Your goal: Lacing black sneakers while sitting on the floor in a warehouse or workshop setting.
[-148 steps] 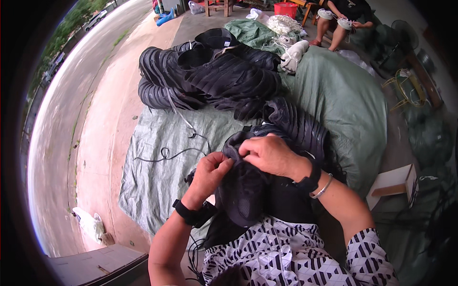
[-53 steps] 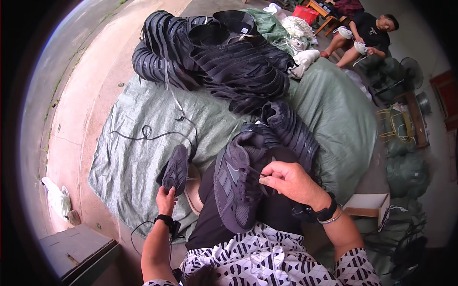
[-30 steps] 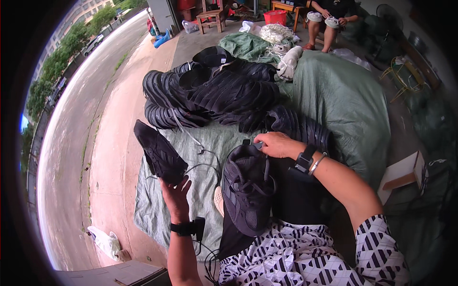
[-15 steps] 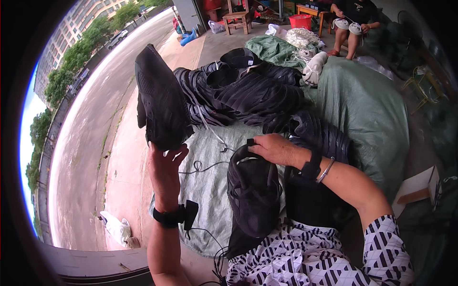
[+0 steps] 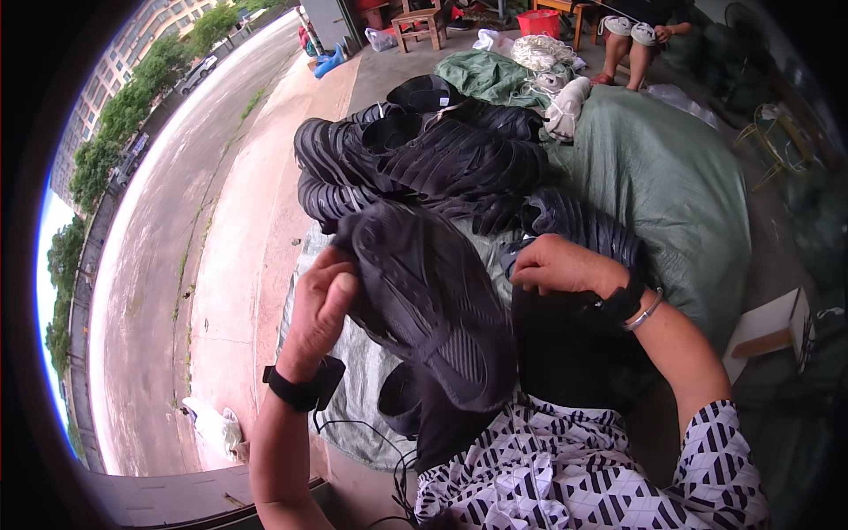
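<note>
A black mesh shoe upper [image 5: 433, 305] is in front of me, over my lap. My left hand [image 5: 322, 309] is closed on its left edge. Below and partly behind it shows the rim of another black shoe piece [image 5: 399, 399]. To the right of the upper is my right hand [image 5: 565, 265], its fingers curled together. A dark edge shows at those fingertips; whether they grip it is hard to make out. Beyond both hands lies a heap of stacked black shoe uppers [image 5: 433, 159], with more of them [image 5: 587, 230] beside my right hand.
Pale green sheeting [image 5: 344, 424] lies under the work. A large green tarp-covered bundle [image 5: 654, 185] stands at the right, with an open white box [image 5: 773, 331] nearer me. At the back, a seated person [image 5: 632, 53] holds white pieces near a red bucket [image 5: 539, 24] and white cord [image 5: 543, 55].
My left hand has brought its shoe upper down and right, in front of my lap. My right hand has moved right, off the heel of the other upper, which now shows lower down.
</note>
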A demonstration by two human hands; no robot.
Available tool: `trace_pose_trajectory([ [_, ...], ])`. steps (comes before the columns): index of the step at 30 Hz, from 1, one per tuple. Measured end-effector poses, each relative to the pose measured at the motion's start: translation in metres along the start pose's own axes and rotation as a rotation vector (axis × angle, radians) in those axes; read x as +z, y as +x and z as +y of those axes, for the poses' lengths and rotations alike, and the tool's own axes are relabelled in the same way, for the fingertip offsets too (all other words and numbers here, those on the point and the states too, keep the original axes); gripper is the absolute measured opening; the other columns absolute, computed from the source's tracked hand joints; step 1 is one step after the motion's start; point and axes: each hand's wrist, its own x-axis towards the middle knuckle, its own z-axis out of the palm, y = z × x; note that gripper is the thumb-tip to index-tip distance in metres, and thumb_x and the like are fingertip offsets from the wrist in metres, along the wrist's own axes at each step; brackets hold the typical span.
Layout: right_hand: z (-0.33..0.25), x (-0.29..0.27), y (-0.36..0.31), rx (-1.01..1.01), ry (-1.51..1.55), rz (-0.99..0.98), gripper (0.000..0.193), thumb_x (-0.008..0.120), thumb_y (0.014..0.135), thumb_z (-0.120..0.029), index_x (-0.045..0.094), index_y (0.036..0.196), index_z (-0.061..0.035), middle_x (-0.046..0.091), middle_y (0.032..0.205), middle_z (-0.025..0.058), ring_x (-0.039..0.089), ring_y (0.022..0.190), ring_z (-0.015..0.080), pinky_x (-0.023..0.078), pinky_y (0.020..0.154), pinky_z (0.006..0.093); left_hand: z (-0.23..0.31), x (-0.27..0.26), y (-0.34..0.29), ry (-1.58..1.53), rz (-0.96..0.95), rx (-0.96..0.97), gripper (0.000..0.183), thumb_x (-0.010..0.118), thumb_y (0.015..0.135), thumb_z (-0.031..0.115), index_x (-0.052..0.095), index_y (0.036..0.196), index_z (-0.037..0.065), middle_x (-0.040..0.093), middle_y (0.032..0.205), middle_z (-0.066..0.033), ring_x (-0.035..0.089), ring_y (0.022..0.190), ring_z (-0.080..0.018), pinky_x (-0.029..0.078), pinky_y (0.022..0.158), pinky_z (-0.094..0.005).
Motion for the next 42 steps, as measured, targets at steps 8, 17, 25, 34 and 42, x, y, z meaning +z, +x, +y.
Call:
trace_pose_trajectory([
  [8, 0.003, 0.032, -0.015, -0.473, 0.214, 0.547, 0.025, 0.061, 0.085, -0.015, 0.062, 0.108, -0.0047, 0.061, 0.106, 0.0106, 0.060, 0.094, 0.0212, 0.048, 0.082, 0.0318, -0.011, 0.061, 0.015, 0.631, -0.402, 0.160, 0.051, 0.054, 0.083, 0.054, 0.058, 0.063, 0.007, 0.055, 0.070, -0.0058, 0.056, 0.072, -0.0278, 0.046, 0.062, -0.0384],
  [17, 0.005, 0.050, -0.018, -0.476, -0.165, 0.445, 0.033, 0.068, 0.078, -0.028, 0.061, 0.096, -0.0007, 0.059, 0.100, 0.0127, 0.059, 0.097, 0.0294, 0.048, 0.085, 0.0379, -0.004, 0.100, -0.017, 0.246, -0.023, 0.001, 0.041, 0.054, 0.087, 0.044, 0.060, 0.104, 0.007, 0.054, 0.115, -0.0145, 0.055, 0.103, -0.0318, 0.046, 0.086, -0.0379],
  [25, 0.016, 0.044, -0.008, -0.218, -0.466, 0.288, 0.027, 0.060, 0.083, -0.028, 0.063, 0.100, -0.0066, 0.064, 0.101, 0.0085, 0.057, 0.105, 0.0261, 0.024, 0.100, 0.0612, 0.006, 0.142, -0.021, 0.314, -0.008, -0.139, 0.050, 0.068, 0.074, 0.024, 0.048, 0.115, 0.005, 0.042, 0.128, -0.0182, 0.043, 0.119, -0.0356, 0.036, 0.099, -0.0408],
  [34, 0.035, 0.043, -0.038, -0.236, -0.478, 0.197, 0.054, 0.070, 0.074, -0.031, 0.052, 0.120, -0.0090, 0.058, 0.115, 0.0084, 0.047, 0.118, 0.0227, 0.026, 0.100, 0.0540, 0.014, 0.156, -0.018, 0.432, -0.056, -0.079, 0.050, 0.069, 0.075, 0.024, 0.045, 0.113, 0.003, 0.039, 0.130, -0.0190, 0.039, 0.120, -0.0386, 0.037, 0.097, -0.0452],
  [42, 0.043, 0.040, -0.038, -0.315, -0.375, 0.259, 0.054, 0.071, 0.072, -0.030, 0.055, 0.119, -0.0078, 0.056, 0.119, 0.0107, 0.044, 0.121, 0.0255, 0.027, 0.100, 0.0491, 0.008, 0.167, -0.017, 0.491, -0.086, -0.092, 0.049, 0.069, 0.076, 0.025, 0.044, 0.113, 0.003, 0.039, 0.132, -0.0178, 0.039, 0.121, -0.0375, 0.037, 0.097, -0.0451],
])
